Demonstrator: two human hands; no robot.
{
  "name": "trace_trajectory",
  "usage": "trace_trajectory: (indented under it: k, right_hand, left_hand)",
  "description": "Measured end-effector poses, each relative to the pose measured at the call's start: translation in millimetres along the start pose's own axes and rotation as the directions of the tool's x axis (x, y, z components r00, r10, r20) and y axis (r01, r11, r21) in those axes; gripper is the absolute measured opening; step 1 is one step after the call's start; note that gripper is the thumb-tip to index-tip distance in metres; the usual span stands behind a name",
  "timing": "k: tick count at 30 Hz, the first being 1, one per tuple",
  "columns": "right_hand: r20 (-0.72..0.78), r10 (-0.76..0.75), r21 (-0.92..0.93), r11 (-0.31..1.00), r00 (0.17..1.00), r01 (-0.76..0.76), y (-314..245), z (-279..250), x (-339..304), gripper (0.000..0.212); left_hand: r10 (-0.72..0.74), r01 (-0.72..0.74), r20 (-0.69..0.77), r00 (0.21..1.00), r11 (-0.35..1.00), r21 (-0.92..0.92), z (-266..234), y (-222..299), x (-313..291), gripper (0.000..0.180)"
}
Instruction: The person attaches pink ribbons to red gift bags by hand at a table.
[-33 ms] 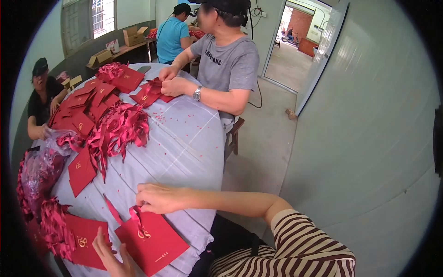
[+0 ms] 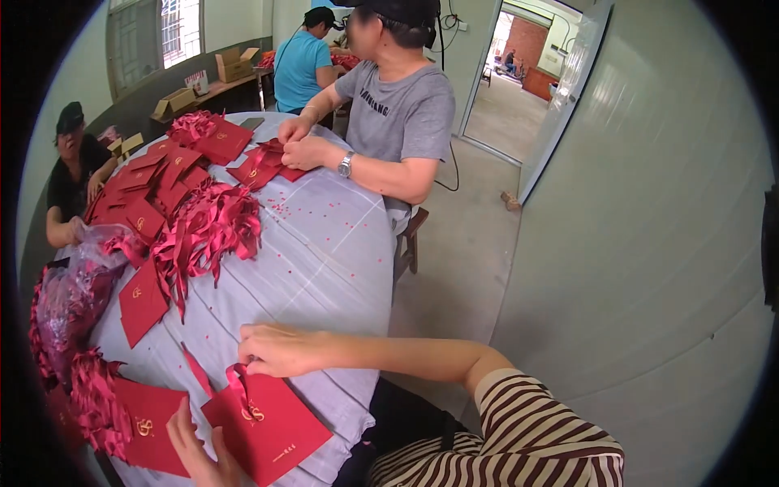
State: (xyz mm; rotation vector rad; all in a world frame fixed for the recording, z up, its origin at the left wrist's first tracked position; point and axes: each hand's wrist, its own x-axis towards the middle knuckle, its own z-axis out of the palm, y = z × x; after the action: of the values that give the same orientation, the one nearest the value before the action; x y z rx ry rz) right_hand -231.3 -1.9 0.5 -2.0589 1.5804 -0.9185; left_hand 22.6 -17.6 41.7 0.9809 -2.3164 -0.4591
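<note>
Ribbon (image 2: 234, 377) hangs at the top edge of a gold-printed red paper bag (image 2: 280, 426), flat on the pale tablecloth (image 2: 341, 284). The right hand (image 2: 281, 351) appears to pinch the ribbon; the left hand (image 2: 204, 451) is unclenched, its contact unclear. Ribbon fitting seems in hand; the next move likely calls for steadying the bag while drawing ribbon through.

flat red rectangular paper bag (image 2: 280, 438) is bearing a gold emblem (image 2: 258, 414)
a narrow looped satin ribbon (image 2: 235, 377) is showing crimson-pink; a short cream fabric sleeve (image 2: 523, 414) is showing dark brown stripes.
</note>
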Motion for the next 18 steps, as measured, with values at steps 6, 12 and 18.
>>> trace_trajectory:
  k: [6, 12, 18]
  right_hand:
    - [0.023, -0.061, 0.085, 0.995, 0.998, 0.058, 5.7, 7.5, 6.6, 0.015]
    - [-0.187, 0.041, 0.136, 0.991, 0.981, -0.015, 38.1, -29.1, 20.5, 0.013]
    - [-0.430, -0.102, -0.246, 0.969, 0.897, -0.008, 93.8, -64.3, 88.0, 0.011]
  left_hand:
    - [0.167, -0.190, 0.137, 0.976, 0.967, 0.169, 21.9, -30.5, 8.6, 0.036]
    - [0.095, -0.097, 0.069, 0.993, 0.995, 0.020, 31.3, -22.7, 24.4, 0.025]
    - [-0.024, 0.030, 0.069, 0.997, 0.996, -0.083, 25.5, -26.4, 30.9, 0.024]
